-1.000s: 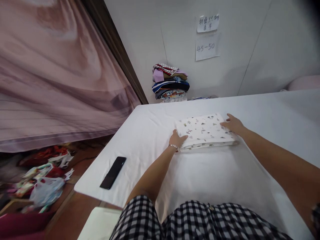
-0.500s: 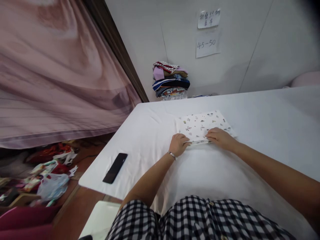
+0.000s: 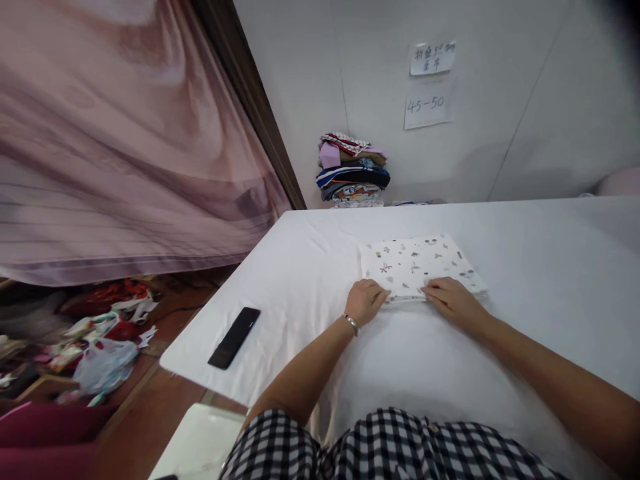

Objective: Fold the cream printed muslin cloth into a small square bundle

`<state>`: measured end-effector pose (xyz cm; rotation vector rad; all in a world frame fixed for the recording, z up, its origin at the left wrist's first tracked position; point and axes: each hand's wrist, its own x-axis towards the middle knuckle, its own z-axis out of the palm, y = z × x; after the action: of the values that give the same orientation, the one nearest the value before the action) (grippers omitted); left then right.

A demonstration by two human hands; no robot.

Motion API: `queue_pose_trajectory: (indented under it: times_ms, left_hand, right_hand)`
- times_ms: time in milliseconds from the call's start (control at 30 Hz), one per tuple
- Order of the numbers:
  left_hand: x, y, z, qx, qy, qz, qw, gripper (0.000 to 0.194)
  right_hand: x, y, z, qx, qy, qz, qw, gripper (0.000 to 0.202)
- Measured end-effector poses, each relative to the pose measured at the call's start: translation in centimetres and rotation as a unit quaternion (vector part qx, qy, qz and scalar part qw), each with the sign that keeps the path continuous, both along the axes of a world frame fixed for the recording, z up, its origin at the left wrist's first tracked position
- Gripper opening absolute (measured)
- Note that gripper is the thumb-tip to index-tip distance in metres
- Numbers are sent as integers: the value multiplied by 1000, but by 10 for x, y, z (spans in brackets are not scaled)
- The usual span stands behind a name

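Note:
A folded white cloth [image 3: 413,260] with small printed figures lies flat on the white-covered table [image 3: 300,293]. My left hand [image 3: 366,300], with a metal bracelet at the wrist, pinches the cloth's near left corner. Along the same near edge, farther right, my right hand [image 3: 454,300] has its thumb and fingers closed on the cloth. Layers of the fold show as a thin edge between the two hands.
A black phone [image 3: 234,338] lies at the table's left. Behind the far edge rises a stack of folded fabrics [image 3: 353,175] against the wall. A pink curtain [image 3: 125,133] hangs at left, above bags [image 3: 106,363] on the floor. A pale stool [image 3: 200,440] stands near me.
The view has tilted up slightly, so the scene sits lower. The fingers of both hands have drawn together into pinches on the cloth's near edge; the cloth lies much as before.

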<state>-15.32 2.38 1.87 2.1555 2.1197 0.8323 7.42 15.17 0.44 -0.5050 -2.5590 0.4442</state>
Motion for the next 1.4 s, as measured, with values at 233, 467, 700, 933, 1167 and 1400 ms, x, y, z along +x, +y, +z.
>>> queue_pose_trajectory:
  times_ms: [233, 467, 700, 933, 1167, 1400]
  left_hand:
    - [18, 28, -5, -61, 46, 31, 997, 51]
    - [23, 25, -21, -105, 71, 46, 991, 58]
    - [25, 20, -17, -85, 96, 43, 991, 57]
    - [26, 18, -13, -126, 57, 32, 990, 57]
    - [7, 65, 15, -145, -29, 100, 984, 66]
    - [-15, 94, -13, -217, -52, 154, 962, 70]
  right_hand:
    - [6, 0, -8, -62, -7, -29, 998, 33]
    - [-26, 36, 17, -145, -5, -119, 982, 35]
    - [-56, 87, 0, 24, -164, -200, 966, 54]
    - [-47, 100, -26, 13, -235, -240, 942, 59]
    - [-48, 101, -25, 27, -233, -238, 943, 59]
    - [-50, 98, -23, 13, -225, -238, 945, 58]
